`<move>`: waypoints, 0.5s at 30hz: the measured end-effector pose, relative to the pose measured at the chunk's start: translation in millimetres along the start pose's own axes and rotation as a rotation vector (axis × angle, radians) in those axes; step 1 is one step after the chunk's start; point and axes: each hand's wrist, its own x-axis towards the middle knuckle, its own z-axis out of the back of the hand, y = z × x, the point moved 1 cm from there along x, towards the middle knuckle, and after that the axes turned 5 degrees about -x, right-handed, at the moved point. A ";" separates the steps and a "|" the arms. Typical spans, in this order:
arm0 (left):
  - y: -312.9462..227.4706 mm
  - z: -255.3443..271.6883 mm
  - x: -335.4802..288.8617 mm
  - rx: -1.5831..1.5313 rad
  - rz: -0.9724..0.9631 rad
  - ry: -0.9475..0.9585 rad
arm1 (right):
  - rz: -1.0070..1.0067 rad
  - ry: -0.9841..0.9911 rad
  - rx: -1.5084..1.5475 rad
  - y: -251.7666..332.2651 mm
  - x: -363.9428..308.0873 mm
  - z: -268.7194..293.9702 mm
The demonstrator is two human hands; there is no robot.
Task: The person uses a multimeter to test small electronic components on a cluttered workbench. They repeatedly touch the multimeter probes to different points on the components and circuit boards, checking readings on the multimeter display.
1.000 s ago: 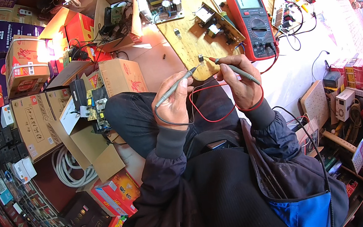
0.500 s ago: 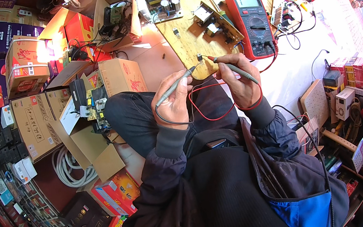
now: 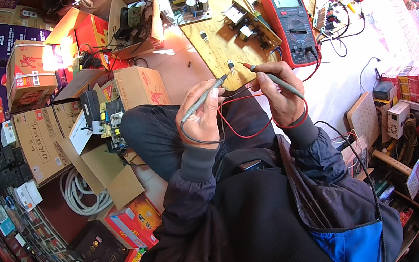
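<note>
Test probes (image 3: 200, 102) | hands (image 3: 201, 118): both curled nearly closed | each pinching one

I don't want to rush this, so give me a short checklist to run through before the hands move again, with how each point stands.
1. Left hand grips the dark-tipped probe: ok.
2. Right hand grips the red-tipped probe: ok.
3. Three-legged component is on the wooden board, near both probe tips: ok.
4. Both tips make contact with the component: cannot tell, too small to see.
5. Red multimeter lies face up, its display uncovered: ok.
6. Reading on the display is legible: not ok, too small in this view.
</note>
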 end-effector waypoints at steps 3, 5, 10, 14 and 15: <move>0.1 -0.6 -1.1 -0.012 -0.002 0.006 | -0.007 0.028 -0.005 2.2 -1.2 3.0; 0.9 -1.4 -1.9 -0.013 0.014 0.005 | -0.011 0.045 -0.008 3.0 -1.4 4.3; 2.3 -1.7 -2.3 -0.006 0.026 -0.001 | 0.001 0.045 -0.003 3.1 -0.6 4.0; 3.0 -1.2 -2.3 0.000 0.031 -0.003 | 0.010 0.008 -0.015 4.1 -0.3 2.5; 3.0 -1.1 -2.4 0.003 0.032 -0.004 | -0.003 0.023 -0.018 5.1 -0.8 3.0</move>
